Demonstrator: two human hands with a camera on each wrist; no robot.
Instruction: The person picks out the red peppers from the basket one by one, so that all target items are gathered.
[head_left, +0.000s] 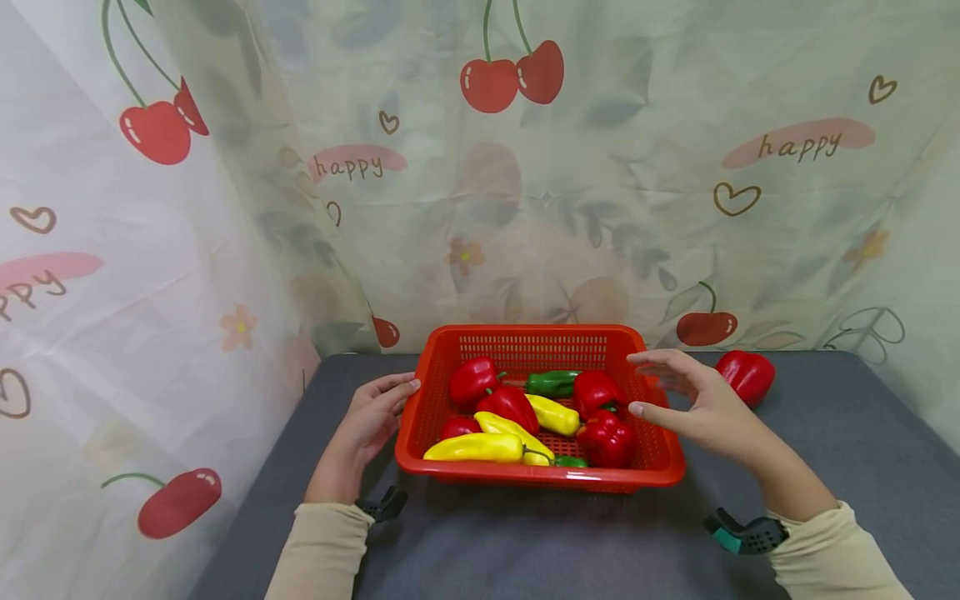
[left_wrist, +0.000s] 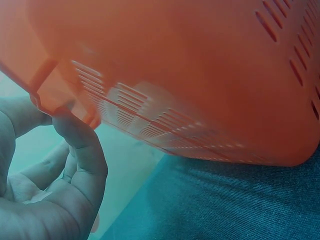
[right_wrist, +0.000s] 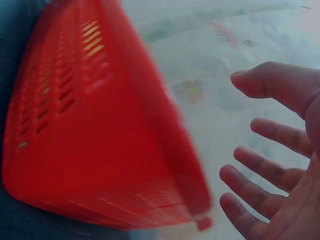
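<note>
Left hand: grip pinches the red plastic basket at its left rim, fingertips on the lip. Right hand: grip loose, fingers spread, holding nothing; the right wrist view puts it just off the right rim. Basket appears to sit on the grey tabletop, between both hands. To handle it well, the right grip should probably take the rim opposite the left one, so both sides bear evenly; a one-sided hold could tip it and roll the contents. Inside: five red bell peppers, three toward the left, two at right; three long yellow peppers, middle to front left; a green pepper at the back, plus a green piece by the front wall, mostly hidden. A stray red bell pepper lies outside, beyond the right hand.
</note>
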